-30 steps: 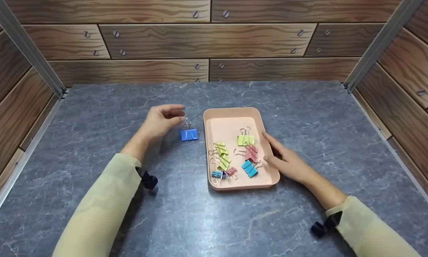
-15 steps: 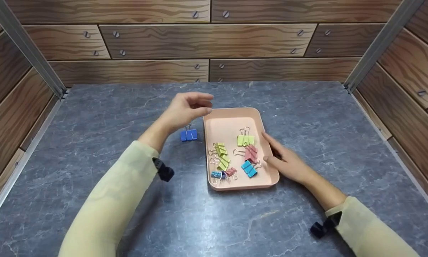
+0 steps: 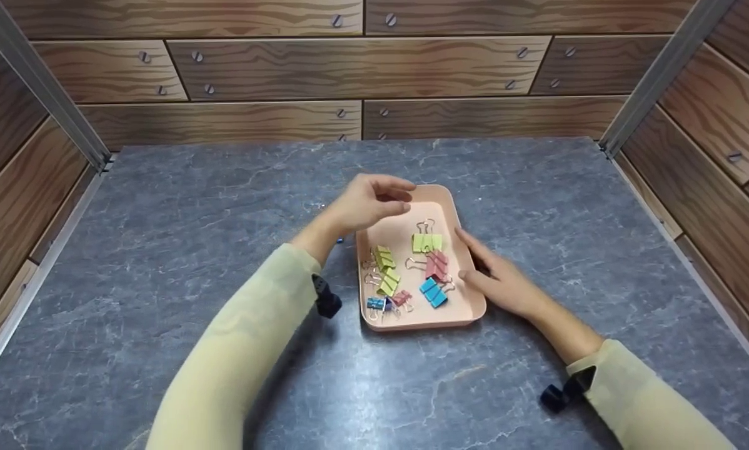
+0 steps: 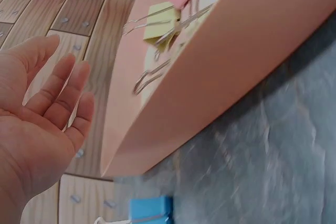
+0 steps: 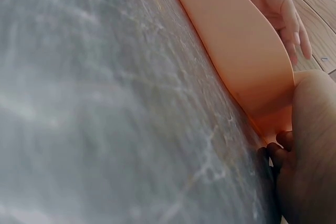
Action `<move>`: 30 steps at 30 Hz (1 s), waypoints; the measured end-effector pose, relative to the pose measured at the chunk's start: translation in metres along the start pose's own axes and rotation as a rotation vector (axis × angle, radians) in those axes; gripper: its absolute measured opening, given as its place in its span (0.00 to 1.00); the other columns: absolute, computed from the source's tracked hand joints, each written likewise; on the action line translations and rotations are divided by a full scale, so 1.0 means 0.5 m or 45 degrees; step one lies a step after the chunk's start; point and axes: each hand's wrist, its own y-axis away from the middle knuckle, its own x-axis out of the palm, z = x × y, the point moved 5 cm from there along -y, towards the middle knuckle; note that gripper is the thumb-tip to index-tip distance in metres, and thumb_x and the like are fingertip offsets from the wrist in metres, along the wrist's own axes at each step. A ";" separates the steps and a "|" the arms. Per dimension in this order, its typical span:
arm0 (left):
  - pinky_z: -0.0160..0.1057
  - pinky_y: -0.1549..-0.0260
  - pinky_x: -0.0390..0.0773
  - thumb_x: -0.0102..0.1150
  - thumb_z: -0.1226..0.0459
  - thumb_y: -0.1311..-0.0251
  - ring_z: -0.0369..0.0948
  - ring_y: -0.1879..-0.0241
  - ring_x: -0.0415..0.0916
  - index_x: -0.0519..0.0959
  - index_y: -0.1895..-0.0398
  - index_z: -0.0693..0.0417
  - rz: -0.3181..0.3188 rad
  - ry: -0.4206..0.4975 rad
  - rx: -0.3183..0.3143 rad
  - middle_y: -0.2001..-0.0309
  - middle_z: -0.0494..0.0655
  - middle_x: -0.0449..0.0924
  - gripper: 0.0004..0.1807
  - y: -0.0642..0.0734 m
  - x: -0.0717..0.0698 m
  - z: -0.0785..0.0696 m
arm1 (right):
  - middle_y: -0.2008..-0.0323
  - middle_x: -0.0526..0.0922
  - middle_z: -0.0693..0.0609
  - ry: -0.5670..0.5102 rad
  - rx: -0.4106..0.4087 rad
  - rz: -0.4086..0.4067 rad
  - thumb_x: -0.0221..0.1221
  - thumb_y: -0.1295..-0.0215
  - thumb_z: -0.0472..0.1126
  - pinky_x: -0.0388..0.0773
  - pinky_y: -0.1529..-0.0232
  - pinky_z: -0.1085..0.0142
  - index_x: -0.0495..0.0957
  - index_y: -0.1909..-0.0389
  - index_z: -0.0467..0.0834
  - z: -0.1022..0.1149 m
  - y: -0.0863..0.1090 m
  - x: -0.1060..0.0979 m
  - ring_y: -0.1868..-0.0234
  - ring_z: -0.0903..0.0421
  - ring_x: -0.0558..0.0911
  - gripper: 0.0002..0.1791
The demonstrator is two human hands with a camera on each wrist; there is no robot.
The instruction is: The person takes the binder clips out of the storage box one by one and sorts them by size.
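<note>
My left hand (image 3: 374, 203), fingers loosely bent and holding nothing, hovers over the far left part of the peach tray (image 3: 424, 325). In the left wrist view its palm and fingers (image 4: 65, 93) stand apart from the tray wall. My right hand (image 3: 499, 281) holds the tray's right side, thumb at the rim and fingers along the outside wall. Inside the tray on the right lie a large yellow-green binder clip (image 3: 427, 242), a pink one (image 3: 437, 265) and a blue one (image 3: 434, 292). Another blue binder clip (image 4: 149, 209) sits on the table left of the tray, mostly hidden by my left hand in the head view.
Smaller binder clips line the tray's left side: yellow-green (image 3: 388, 282), pink (image 3: 402, 298) and blue (image 3: 376, 303). The grey marbled tabletop (image 3: 193, 206) is bounded by wood-patterned walls (image 3: 274, 69) and metal posts.
My left hand has moved right, from beside the blue binder clip on the table to over the tray, carrying nothing. The clip stays behind. My right hand keeps its place on the tray.
</note>
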 end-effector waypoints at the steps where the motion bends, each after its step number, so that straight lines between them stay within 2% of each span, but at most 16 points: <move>1: 0.39 0.47 0.83 0.68 0.71 0.31 0.46 0.49 0.84 0.84 0.37 0.59 0.006 -0.003 0.003 0.46 0.54 0.88 0.20 -0.003 0.005 0.003 | 0.18 0.55 0.40 0.001 -0.001 0.001 0.60 0.23 0.47 0.53 0.21 0.43 0.49 0.13 0.54 0.000 0.000 0.000 0.20 0.38 0.59 0.44; 9: 0.37 0.44 0.81 0.67 0.71 0.30 0.48 0.44 0.83 0.81 0.35 0.62 0.080 -0.021 -0.047 0.41 0.61 0.84 0.22 -0.012 0.036 0.023 | 0.18 0.56 0.41 0.002 0.000 0.003 0.60 0.23 0.46 0.55 0.21 0.44 0.49 0.13 0.56 0.002 0.000 0.000 0.20 0.40 0.60 0.44; 14: 0.38 0.45 0.82 0.65 0.74 0.31 0.51 0.43 0.83 0.81 0.36 0.64 0.107 0.002 -0.058 0.41 0.63 0.84 0.21 -0.016 0.051 0.031 | 0.18 0.56 0.41 0.015 -0.005 0.002 0.60 0.23 0.46 0.55 0.21 0.43 0.49 0.13 0.56 0.002 0.000 -0.002 0.20 0.39 0.60 0.44; 23: 0.39 0.40 0.80 0.64 0.72 0.30 0.49 0.40 0.82 0.81 0.35 0.62 0.149 0.007 -0.113 0.39 0.61 0.84 0.21 -0.021 0.072 0.050 | 0.18 0.56 0.39 0.037 -0.004 0.002 0.60 0.23 0.46 0.56 0.22 0.42 0.49 0.13 0.54 -0.001 0.000 0.000 0.21 0.37 0.61 0.44; 30: 0.37 0.41 0.80 0.65 0.71 0.29 0.46 0.41 0.84 0.82 0.37 0.64 0.157 -0.013 -0.088 0.41 0.59 0.85 0.19 -0.024 0.083 0.057 | 0.17 0.55 0.39 0.041 0.004 0.000 0.60 0.23 0.46 0.54 0.21 0.41 0.49 0.13 0.54 0.000 0.001 -0.001 0.20 0.37 0.60 0.45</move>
